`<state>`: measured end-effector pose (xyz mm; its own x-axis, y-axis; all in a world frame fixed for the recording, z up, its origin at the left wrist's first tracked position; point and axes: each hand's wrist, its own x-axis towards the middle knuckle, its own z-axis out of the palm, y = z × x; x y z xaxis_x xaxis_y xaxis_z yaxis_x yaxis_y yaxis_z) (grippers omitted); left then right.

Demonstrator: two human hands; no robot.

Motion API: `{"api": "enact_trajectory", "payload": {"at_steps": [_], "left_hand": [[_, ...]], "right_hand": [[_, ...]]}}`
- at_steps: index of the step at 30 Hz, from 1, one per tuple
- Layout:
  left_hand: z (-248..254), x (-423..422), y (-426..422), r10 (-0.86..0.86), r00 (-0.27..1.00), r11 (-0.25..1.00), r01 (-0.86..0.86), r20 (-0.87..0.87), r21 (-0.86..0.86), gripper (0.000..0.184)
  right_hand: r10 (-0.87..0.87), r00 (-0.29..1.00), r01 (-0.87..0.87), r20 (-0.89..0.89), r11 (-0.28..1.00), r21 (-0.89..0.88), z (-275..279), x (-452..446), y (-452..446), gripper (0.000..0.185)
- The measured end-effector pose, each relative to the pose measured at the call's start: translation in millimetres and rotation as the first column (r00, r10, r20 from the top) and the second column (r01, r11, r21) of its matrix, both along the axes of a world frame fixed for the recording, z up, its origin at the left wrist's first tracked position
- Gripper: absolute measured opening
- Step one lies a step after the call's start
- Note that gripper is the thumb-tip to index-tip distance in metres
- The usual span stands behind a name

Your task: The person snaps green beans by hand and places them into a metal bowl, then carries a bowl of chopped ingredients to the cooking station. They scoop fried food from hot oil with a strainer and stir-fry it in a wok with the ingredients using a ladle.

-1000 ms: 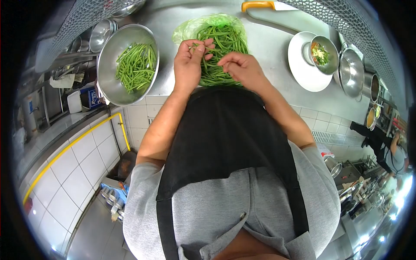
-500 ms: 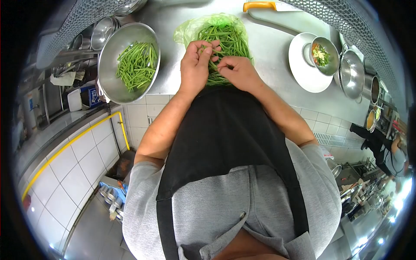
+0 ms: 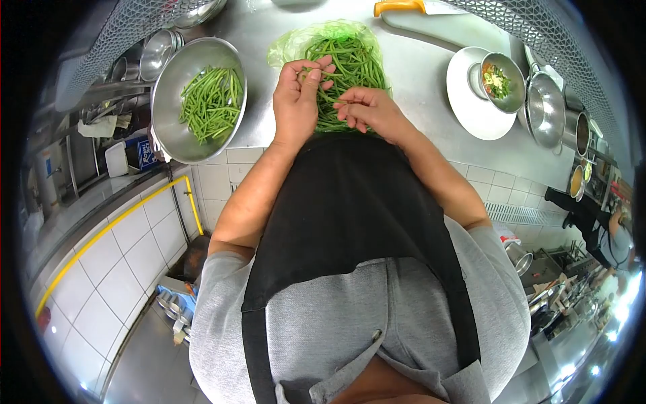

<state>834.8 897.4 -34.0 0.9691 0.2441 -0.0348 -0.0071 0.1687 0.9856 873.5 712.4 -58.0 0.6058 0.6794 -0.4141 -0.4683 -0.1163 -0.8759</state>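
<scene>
My left hand [image 3: 298, 101] is closed on a green bean, thumb against fingers, above the left side of a heap of long green beans [image 3: 354, 62]. The heap lies in an opened pale green plastic bag [image 3: 285, 48] on the steel counter. Across from it, my right hand [image 3: 374, 111] pinches the near end of the same bean between thumb and forefinger, its other fingers loosely curled. To the left, a wide steel bowl [image 3: 168, 118] holds cut green bean pieces [image 3: 211, 104].
A yellow-handled knife [image 3: 400, 7] lies on a cutting board [image 3: 444, 34] at the back. On the right, a white plate [image 3: 478, 124] carries a small steel bowl [image 3: 515, 87] of chopped food. More steel bowls [image 3: 545, 108] stand beyond. Another person [image 3: 595, 229] is at far right.
My hands have drawn slightly apart. My right hand's fingers have loosened from a tighter curl, and my left hand has shifted a little left and toward the back.
</scene>
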Motion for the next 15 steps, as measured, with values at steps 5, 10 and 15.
{"api": "enact_trajectory", "payload": {"at_steps": [5, 10, 15], "left_hand": [[-1, -4, 1, -0.032, 0.997, 0.964, 0.012, 0.072, 0.267, 0.012], [3, -8, 4, -0.080, 0.988, 0.852, -0.001, 0.132, 0.523, 0.011], [7, -9, 2, -0.115, 0.984, 0.831, 0.022, 0.133, 0.555, 0.011]], "right_hand": [[0.065, 0.998, -0.066, 0.017, 0.997, 0.042, 8, 2, -2, 0.024], [0.064, 0.996, -0.063, 0.058, 0.998, -0.022, 13, 0, -1, 0.018], [0.090, 0.971, -0.059, 0.221, 0.988, -0.142, 2, -4, 4, 0.013]]}}
